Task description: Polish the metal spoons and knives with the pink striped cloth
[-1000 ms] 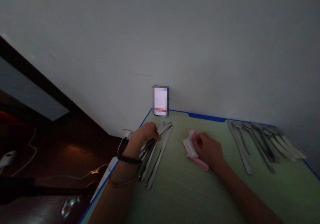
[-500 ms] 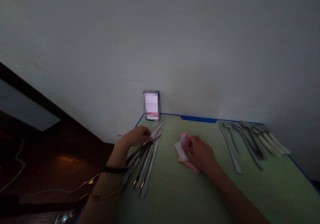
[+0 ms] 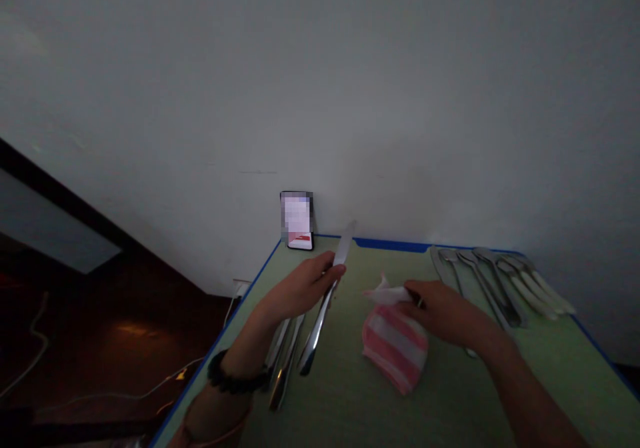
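My left hand (image 3: 313, 280) is closed around the middle of a table knife (image 3: 318, 331), lifted and tilted, its blade pointing toward the wall. Under that hand and wrist lie several more pieces of metal cutlery (image 3: 286, 368), partly hidden by my arm. To the right, my right hand (image 3: 445, 311) pinches the upper edge of a pink-and-white striped cloth (image 3: 397, 348), which hangs down from the fingers. A gap separates the cloth from the knife.
A phone (image 3: 298, 221) leans upright against the wall at the table's back left. Several spoons and other cutlery (image 3: 493, 288) lie in a row on the right, some with pale handles. The green table (image 3: 345, 408) has a blue edge. A white cable (image 3: 135, 395) runs at lower left.
My left hand has picked a knife up from the pile and moved right with it. My right hand has lifted the crumpled cloth, which now hangs open, and has moved right.
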Demonstrator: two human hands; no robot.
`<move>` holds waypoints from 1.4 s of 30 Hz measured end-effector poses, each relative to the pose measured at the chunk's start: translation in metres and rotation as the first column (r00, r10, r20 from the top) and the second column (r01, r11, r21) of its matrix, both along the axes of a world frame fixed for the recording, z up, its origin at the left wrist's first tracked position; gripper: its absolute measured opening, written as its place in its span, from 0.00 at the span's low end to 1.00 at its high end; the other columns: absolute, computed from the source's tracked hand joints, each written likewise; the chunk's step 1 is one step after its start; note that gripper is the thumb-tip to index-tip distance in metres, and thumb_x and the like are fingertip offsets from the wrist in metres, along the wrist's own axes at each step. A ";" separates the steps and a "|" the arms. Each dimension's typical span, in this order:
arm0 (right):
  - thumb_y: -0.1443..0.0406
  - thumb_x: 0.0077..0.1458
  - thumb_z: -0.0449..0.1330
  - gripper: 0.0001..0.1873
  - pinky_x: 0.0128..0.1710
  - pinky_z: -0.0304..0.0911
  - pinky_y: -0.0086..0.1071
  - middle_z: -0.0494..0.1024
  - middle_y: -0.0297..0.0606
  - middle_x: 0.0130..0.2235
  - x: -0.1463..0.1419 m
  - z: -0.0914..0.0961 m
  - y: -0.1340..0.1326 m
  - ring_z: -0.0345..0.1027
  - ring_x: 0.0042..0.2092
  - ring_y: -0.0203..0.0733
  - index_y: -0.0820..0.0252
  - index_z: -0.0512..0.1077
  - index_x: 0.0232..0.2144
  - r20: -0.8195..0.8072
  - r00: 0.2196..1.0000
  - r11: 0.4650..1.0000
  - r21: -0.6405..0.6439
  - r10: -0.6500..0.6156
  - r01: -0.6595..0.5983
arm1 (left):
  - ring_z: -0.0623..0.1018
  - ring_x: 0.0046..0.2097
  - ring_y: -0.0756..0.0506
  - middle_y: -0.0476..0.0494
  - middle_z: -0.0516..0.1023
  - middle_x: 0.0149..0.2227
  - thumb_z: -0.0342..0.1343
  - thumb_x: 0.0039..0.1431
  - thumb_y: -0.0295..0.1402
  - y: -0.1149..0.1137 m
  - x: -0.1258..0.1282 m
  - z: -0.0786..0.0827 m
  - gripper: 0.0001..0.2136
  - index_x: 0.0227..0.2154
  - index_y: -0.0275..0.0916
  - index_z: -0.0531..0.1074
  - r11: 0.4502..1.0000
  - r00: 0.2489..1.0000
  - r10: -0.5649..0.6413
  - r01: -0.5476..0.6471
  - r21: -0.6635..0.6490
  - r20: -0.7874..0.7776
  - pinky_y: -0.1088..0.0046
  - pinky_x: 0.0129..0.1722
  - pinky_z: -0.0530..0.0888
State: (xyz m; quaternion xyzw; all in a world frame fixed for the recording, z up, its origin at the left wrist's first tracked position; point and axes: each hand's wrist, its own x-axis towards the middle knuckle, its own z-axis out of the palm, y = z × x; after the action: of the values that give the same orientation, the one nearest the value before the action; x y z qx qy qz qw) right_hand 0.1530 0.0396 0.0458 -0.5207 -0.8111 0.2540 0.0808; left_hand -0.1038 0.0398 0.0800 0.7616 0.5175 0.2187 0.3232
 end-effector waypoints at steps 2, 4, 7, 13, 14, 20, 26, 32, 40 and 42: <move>0.58 0.52 0.50 0.12 0.26 0.53 0.30 0.73 0.37 0.26 0.018 0.013 0.005 0.64 0.27 0.37 0.59 0.67 0.26 -0.078 0.993 0.995 0.049 -0.084 0.087 | 0.68 0.22 0.52 0.51 0.67 0.21 0.40 0.61 0.42 -0.001 0.011 0.001 0.14 0.26 0.39 0.61 0.999 0.998 0.019 -0.016 -0.041 0.055 0.79 0.20 0.65; 0.56 0.52 0.50 0.13 0.24 0.55 0.30 0.72 0.36 0.25 0.030 0.022 0.008 0.64 0.26 0.37 0.59 0.66 0.27 -0.203 0.960 0.976 0.065 -0.190 0.207 | 0.68 0.19 0.53 0.52 0.67 0.20 0.39 0.61 0.43 0.001 0.023 0.005 0.14 0.28 0.39 0.60 0.997 0.991 0.051 -0.044 -0.059 0.127 0.81 0.17 0.64; 0.54 0.51 0.52 0.14 0.26 0.63 0.32 0.73 0.37 0.30 0.033 0.031 0.008 0.67 0.30 0.39 0.58 0.66 0.33 -0.535 0.760 0.921 -0.104 -0.370 0.375 | 0.63 0.13 0.54 0.56 0.63 0.16 0.37 0.61 0.45 0.006 0.043 0.011 0.15 0.31 0.39 0.61 0.994 0.979 0.072 -0.055 -0.095 0.192 0.82 0.11 0.60; 0.56 0.49 0.56 0.18 0.38 0.67 0.39 0.72 0.40 0.44 0.017 0.041 0.004 0.66 0.44 0.44 0.56 0.65 0.42 -0.878 0.107 0.880 -0.450 -0.467 0.154 | 0.62 0.12 0.55 0.57 0.61 0.15 0.38 0.62 0.41 0.008 0.070 0.013 0.13 0.30 0.39 0.61 0.991 0.977 0.020 0.009 -0.131 0.214 0.83 0.10 0.60; 0.56 0.50 0.55 0.17 0.39 0.66 0.40 0.72 0.40 0.44 0.017 0.043 0.004 0.67 0.43 0.44 0.56 0.65 0.42 -0.873 0.047 0.873 -0.480 -0.485 0.090 | 0.63 0.12 0.54 0.57 0.62 0.16 0.38 0.62 0.40 0.006 0.071 0.014 0.12 0.29 0.39 0.61 0.990 0.983 0.004 0.021 -0.139 0.182 0.83 0.11 0.60; 0.56 0.53 0.49 0.17 0.41 0.63 0.41 0.71 0.44 0.44 0.013 0.044 0.011 0.67 0.42 0.44 0.58 0.64 0.42 -0.838 0.037 0.839 -0.544 -0.544 -0.003 | 0.71 0.21 0.52 0.51 0.71 0.20 0.41 0.61 0.37 -0.001 0.065 0.020 0.12 0.28 0.39 0.65 0.965 0.975 -0.205 0.215 -0.148 0.083 0.79 0.22 0.68; 0.52 0.55 0.35 0.28 0.41 0.63 0.40 0.68 0.48 0.49 0.014 0.038 0.013 0.65 0.46 0.47 0.60 0.59 0.50 -0.853 0.175 0.869 -0.493 -0.492 0.041 | 0.72 0.17 0.51 0.51 0.73 0.18 0.40 0.60 0.43 0.006 0.073 0.015 0.17 0.24 0.39 0.66 0.941 0.988 -0.082 0.119 -0.316 0.128 0.80 0.16 0.67; 0.51 0.56 0.31 0.29 0.42 0.62 0.39 0.65 0.44 0.54 0.007 0.037 0.010 0.62 0.51 0.45 0.56 0.58 0.50 -0.891 0.118 0.899 -0.432 -0.438 0.073 | 0.69 0.14 0.52 0.51 0.73 0.16 0.42 0.59 0.46 0.001 0.083 0.017 0.17 0.25 0.39 0.67 0.929 0.982 -0.044 0.107 -0.354 0.181 0.82 0.12 0.63; 0.61 0.55 0.47 0.12 0.31 0.64 0.32 0.75 0.40 0.33 -0.014 0.038 0.009 0.68 0.35 0.41 0.62 0.67 0.32 -0.764 -0.100 0.762 -0.606 -0.637 -0.229 | 0.70 0.14 0.51 0.51 0.74 0.18 0.40 0.60 0.43 -0.003 0.094 0.011 0.17 0.26 0.39 0.67 0.951 0.990 -0.138 0.139 -0.277 0.026 0.82 0.11 0.63; 0.62 0.55 0.50 0.11 0.26 0.63 0.30 0.75 0.37 0.28 -0.016 0.035 0.009 0.67 0.29 0.38 0.63 0.68 0.31 -0.728 -0.147 0.735 -0.622 -0.670 -0.269 | 0.71 0.15 0.51 0.51 0.74 0.18 0.39 0.61 0.42 -0.004 0.097 0.011 0.17 0.27 0.38 0.67 0.947 0.986 -0.166 0.166 -0.276 0.024 0.81 0.13 0.64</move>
State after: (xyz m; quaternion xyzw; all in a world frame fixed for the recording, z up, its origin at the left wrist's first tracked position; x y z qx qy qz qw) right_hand 0.1368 0.0490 0.0804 -0.2781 -0.2305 0.7726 0.5221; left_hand -0.0073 0.0362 0.0909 0.7496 0.4769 0.1164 0.4439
